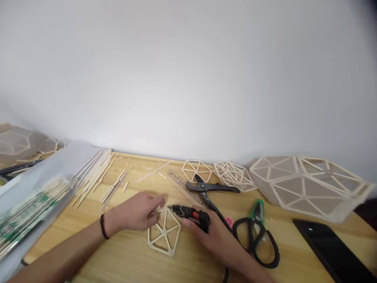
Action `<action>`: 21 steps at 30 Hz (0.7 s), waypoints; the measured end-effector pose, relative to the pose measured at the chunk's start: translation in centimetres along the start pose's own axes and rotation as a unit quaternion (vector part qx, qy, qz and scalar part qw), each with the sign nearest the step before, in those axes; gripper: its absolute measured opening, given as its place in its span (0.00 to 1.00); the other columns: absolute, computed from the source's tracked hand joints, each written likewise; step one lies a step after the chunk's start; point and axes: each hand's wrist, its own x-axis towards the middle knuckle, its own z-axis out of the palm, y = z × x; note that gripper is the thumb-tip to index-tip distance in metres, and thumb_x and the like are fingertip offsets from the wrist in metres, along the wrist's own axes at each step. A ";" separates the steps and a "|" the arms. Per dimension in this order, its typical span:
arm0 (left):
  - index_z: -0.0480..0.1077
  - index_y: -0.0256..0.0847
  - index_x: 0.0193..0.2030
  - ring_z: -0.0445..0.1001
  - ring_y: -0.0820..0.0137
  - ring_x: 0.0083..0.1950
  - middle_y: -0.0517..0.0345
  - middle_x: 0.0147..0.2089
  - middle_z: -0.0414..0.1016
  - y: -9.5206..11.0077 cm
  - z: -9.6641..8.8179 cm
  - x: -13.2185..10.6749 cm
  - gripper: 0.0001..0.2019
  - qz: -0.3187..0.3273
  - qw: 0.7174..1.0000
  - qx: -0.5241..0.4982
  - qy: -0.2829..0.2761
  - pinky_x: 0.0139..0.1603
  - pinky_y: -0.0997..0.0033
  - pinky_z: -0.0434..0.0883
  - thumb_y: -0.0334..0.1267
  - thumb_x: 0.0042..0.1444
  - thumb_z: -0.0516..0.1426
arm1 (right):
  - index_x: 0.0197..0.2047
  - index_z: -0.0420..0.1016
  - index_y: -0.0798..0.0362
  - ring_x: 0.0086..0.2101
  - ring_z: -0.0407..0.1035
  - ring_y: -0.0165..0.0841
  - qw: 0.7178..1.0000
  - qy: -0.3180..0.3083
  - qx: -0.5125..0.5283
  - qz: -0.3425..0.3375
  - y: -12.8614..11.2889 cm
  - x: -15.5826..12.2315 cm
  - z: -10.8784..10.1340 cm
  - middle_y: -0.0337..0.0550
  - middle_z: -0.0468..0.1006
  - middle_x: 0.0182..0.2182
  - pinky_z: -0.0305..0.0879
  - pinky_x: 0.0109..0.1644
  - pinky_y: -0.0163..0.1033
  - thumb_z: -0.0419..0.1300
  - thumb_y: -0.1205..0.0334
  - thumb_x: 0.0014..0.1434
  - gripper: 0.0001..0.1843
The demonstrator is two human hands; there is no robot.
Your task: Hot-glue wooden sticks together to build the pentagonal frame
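Note:
A flat pentagon-like frame of thin wooden sticks (164, 233), with spokes meeting in its middle, lies on the wooden table. My left hand (138, 212) has its fingers curled at the frame's upper left edge, and the stick there is partly hidden by them. In my right hand (216, 236) is a black hot glue gun (188, 213) with a bit of orange. Its nozzle points left and sits at the frame's top corner. I cannot tell whether the tip touches the wood.
Left of my hands lie loose sticks (96, 175) and a packet of sticks (32, 212). Beyond them are a clear ruler (184, 184), pliers (203, 186) and small stick frames (196, 171). At right are scissors (250, 236), a large stick structure (303, 188) and a phone (330, 247).

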 end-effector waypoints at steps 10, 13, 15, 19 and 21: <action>0.70 0.41 0.42 0.70 0.63 0.36 0.53 0.39 0.74 -4.9 -3.7 2.5 0.13 -0.205 0.968 0.000 0.144 0.36 0.66 0.62 0.49 0.65 0.54 | 0.34 0.75 0.52 0.37 0.72 0.41 0.999 0.020 0.026 -0.007 -0.2 0.3 -0.2 0.42 0.79 0.33 0.68 0.43 0.42 0.59 0.49 0.64 0.15; 0.69 0.40 0.46 0.70 0.64 0.36 0.53 0.41 0.74 -5.6 -4.0 2.9 0.15 -0.208 0.965 -0.047 0.152 0.37 0.67 0.64 0.47 0.58 0.58 | 0.35 0.76 0.52 0.37 0.72 0.40 0.999 0.024 0.033 -0.011 -0.1 0.2 -0.2 0.42 0.79 0.33 0.68 0.42 0.42 0.60 0.49 0.64 0.15; 0.69 0.40 0.38 0.69 0.66 0.33 0.57 0.33 0.71 -5.4 -4.2 2.7 0.14 -0.196 0.968 -0.097 0.127 0.34 0.69 0.64 0.50 0.58 0.58 | 0.35 0.76 0.52 0.36 0.72 0.40 0.999 0.026 0.039 -0.017 0.0 0.2 -0.2 0.41 0.79 0.33 0.68 0.42 0.41 0.60 0.50 0.65 0.15; 0.65 0.40 0.26 0.65 0.71 0.26 0.62 0.24 0.66 -4.1 -4.5 1.8 0.20 -0.190 0.961 -0.192 0.064 0.28 0.74 0.61 0.55 0.57 0.58 | 0.36 0.77 0.52 0.37 0.73 0.40 0.997 0.033 0.057 -0.026 0.1 0.2 -0.1 0.41 0.80 0.33 0.68 0.42 0.41 0.60 0.51 0.65 0.14; 0.64 0.40 0.25 0.62 0.73 0.23 0.65 0.21 0.62 -3.4 -4.5 1.4 0.21 -0.206 0.953 -0.214 0.058 0.25 0.75 0.58 0.55 0.58 0.58 | 0.38 0.79 0.52 0.39 0.74 0.42 0.997 0.034 0.070 -0.030 0.0 0.2 -0.2 0.42 0.82 0.36 0.69 0.45 0.42 0.61 0.51 0.65 0.14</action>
